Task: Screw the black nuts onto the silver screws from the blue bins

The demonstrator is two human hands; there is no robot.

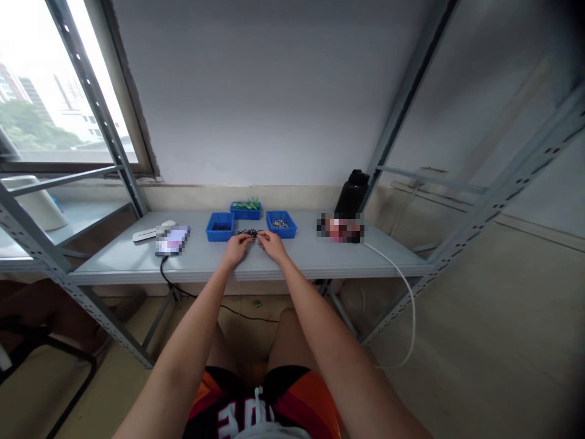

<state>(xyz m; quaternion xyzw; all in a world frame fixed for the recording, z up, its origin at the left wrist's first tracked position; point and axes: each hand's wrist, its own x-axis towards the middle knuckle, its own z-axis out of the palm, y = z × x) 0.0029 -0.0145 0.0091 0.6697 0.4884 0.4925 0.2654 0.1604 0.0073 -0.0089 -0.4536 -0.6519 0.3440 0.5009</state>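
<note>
Two hands at a small dark heap, with bits in three blue trays

From the head view, the left hand and the right hand are close to each other at a small heap of dark bits on the bench. The fingers of both hands are bent in at the heap. The bits are too small for me to tell if the fingers are open, or shut on one of them.

The heap lies loose, between two of the trays. The left tray has dark bits in it. The right tray has shiny bits in it. The back tray has green pieces in it, and some poke up over its rim.

How far along is it? The work looks part way to me. All three trays have things in them, and the loose heap looks like the part that is left to deal with. I cannot count the bits, and I cannot tell if any of them is finished.

A phone lies far to the left. A black bottle stands far to the right.
</note>
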